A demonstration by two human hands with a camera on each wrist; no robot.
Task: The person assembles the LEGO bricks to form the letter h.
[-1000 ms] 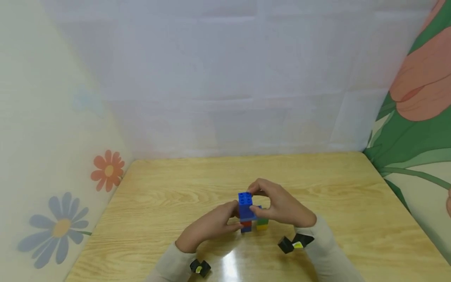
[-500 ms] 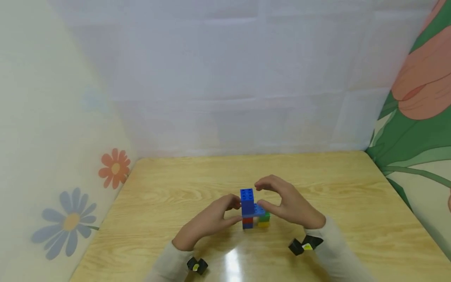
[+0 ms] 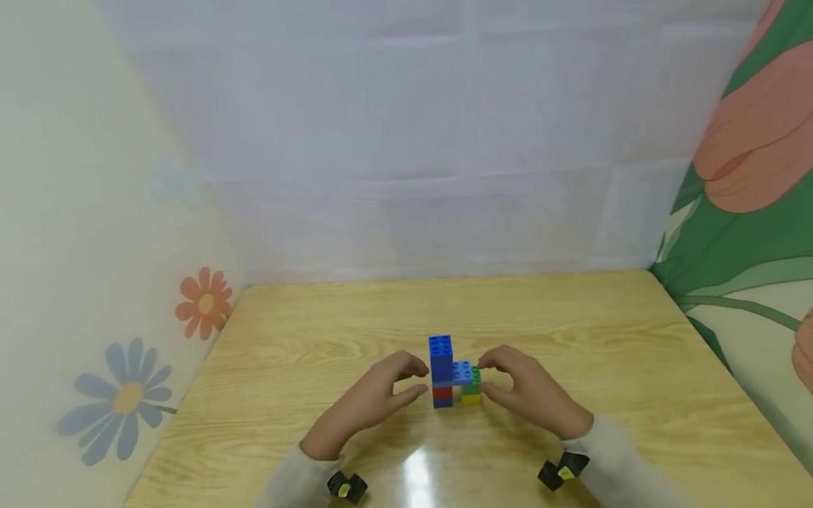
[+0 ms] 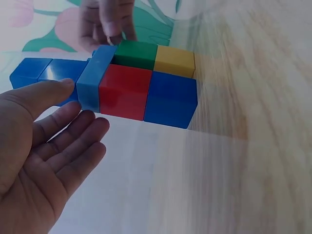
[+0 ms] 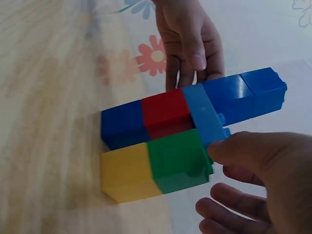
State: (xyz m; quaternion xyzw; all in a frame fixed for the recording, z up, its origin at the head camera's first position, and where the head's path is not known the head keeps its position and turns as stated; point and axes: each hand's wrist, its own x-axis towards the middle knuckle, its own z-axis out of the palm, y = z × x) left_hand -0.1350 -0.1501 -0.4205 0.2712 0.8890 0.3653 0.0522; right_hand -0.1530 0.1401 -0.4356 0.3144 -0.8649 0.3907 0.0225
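Observation:
A toy-brick structure stands upright on the table. Its left column has a dark blue bottom brick (image 4: pixel 171 100), a red brick (image 4: pixel 125 91), and two stacked blue bricks (image 3: pixel 441 360) on top. A lighter blue flat brick (image 3: pixel 464 372) lies beneath those two and bridges to the right column, a green brick (image 5: pixel 178 162) over a yellow brick (image 5: pixel 130 174). My left hand (image 3: pixel 375 395), fingers loosely bent, is beside the left column and holds nothing. Close by the green brick is my right hand (image 3: pixel 530 395), thumb and fingers apart; I cannot tell whether its thumb touches.
The wooden table (image 3: pixel 317 317) extends around the structure, with a glare patch in front. A pale sheet (image 3: pixel 406 141) hangs behind it. Flower-patterned walls rise at left and right. Each wrist carries a small black device (image 3: pixel 347 487).
My right hand has let go of the top blue bricks and moved down and right to the green brick's side. My left hand has drawn slightly left, away from the column.

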